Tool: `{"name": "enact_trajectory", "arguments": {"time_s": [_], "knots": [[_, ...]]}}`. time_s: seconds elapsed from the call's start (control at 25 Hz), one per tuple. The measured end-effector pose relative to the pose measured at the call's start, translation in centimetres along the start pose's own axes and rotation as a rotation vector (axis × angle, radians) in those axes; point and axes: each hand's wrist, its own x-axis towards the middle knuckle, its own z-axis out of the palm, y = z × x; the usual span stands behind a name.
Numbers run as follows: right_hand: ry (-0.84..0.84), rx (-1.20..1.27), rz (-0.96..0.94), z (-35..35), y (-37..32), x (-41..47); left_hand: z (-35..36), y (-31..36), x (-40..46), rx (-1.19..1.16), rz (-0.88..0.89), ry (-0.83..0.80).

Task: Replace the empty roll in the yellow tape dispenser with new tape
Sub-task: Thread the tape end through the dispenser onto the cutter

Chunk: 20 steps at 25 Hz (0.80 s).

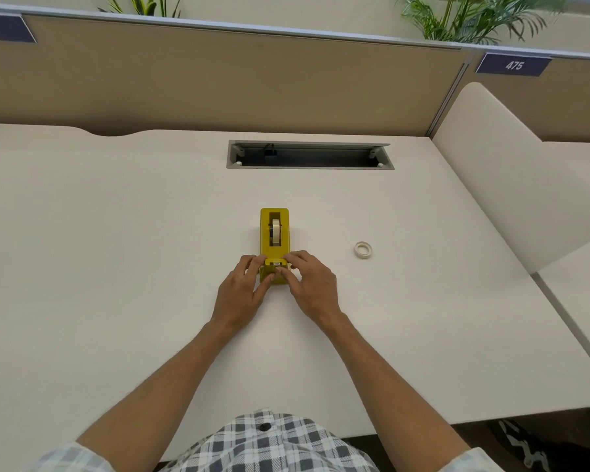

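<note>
both hands [275, 279] pinch the yellow tape dispenser's [274, 233] cutter end; tape could slip back off the blade, and the empty core [362, 249] lies well right.

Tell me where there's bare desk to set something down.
Wide bare desk left of the yellow tape dispenser, and a band between it and the cable slot. Crowded at the dispenser's near end, where left hand and right hand meet; loose roll sits right.
</note>
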Motion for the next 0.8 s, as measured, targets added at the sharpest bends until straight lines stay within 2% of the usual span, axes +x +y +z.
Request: {"name": "enact_trajectory", "arguments": {"time_s": [0.8], "knots": [[-0.12, -0.011, -0.039, -0.71, 0.61, 0.0, -0.18, 0.38, 0.11, -0.015, -0.042, 0.009]]}}
